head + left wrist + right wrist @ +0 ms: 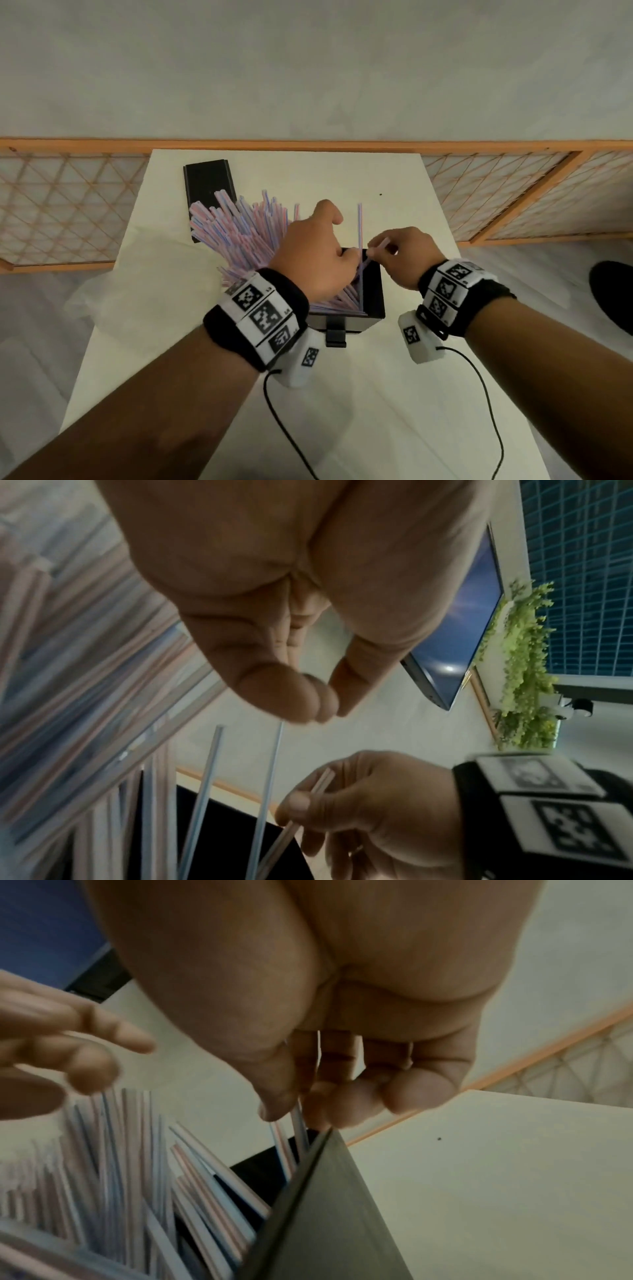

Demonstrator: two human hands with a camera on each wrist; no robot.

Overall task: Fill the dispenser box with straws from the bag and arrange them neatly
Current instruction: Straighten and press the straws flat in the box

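A black dispenser box (375, 291) stands mid-table with pink-and-blue striped straws (239, 236) fanning out of it toward the left. One straw (360, 226) stands upright at the box's far side. My left hand (337, 240) hovers over the box opening, loosely curled, its fingertips (318, 704) holding nothing. My right hand (375, 251) is at the box's far right corner and pinches a straw (308, 802) between thumb and fingers (294, 1110), its lower end inside the box wall (325, 1204).
The box's black lid (209, 186) lies at the back left, partly under the straws. A clear plastic bag (113, 298) lies on the white table (376, 394) at left. Wrist-camera cables (493, 411) trail across the front. Wooden lattice screens (61, 205) flank the table.
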